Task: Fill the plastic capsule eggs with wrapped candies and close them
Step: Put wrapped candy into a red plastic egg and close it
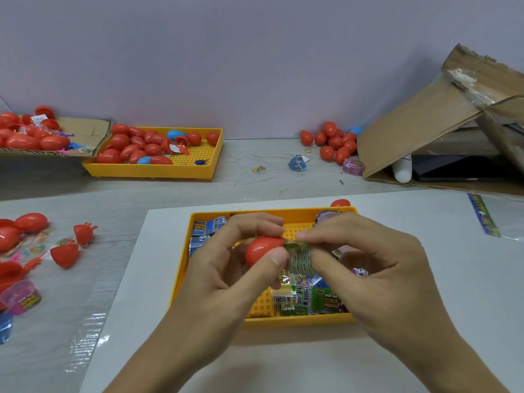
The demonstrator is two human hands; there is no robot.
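The left hand point(226, 268) grips a red capsule egg half point(262, 249), thumb on its near side and fingers curled over the top, its open end turned toward the right hand. The right hand point(365, 268) pinches a green wrapped candy point(300, 258) between thumb and forefinger, and the wrapper's end touches the mouth of the egg half; whether it is partly inside is hard to tell, as the fingers cover the rim. Both hands hover over a yellow perforated tray point(297, 321) that sits on a white sheet point(283, 361) on the bench point(255, 188). In the tray lie more wrapped candies: blue ones point(208, 226) at its far left corner, green and mixed ones point(309, 296) near its front right. A red egg point(340, 203) rests just behind the tray's far right corner.

To the left on the bench lie loose red egg halves point(65, 255), small red toy figures point(84, 232), whole red eggs point(29, 222) and a pink-wrapped item point(22, 299). Farther back stands a second yellow tray point(181, 171) holding red eggs and two blue ones, beside a flat cardboard tray point(85, 129) heaped with red eggs. At the back right a pile of red eggs point(331, 143) sits beside a tilted cardboard box point(419, 120). A blue wrapped candy point(297, 163) lies alone between the far tray and that pile.
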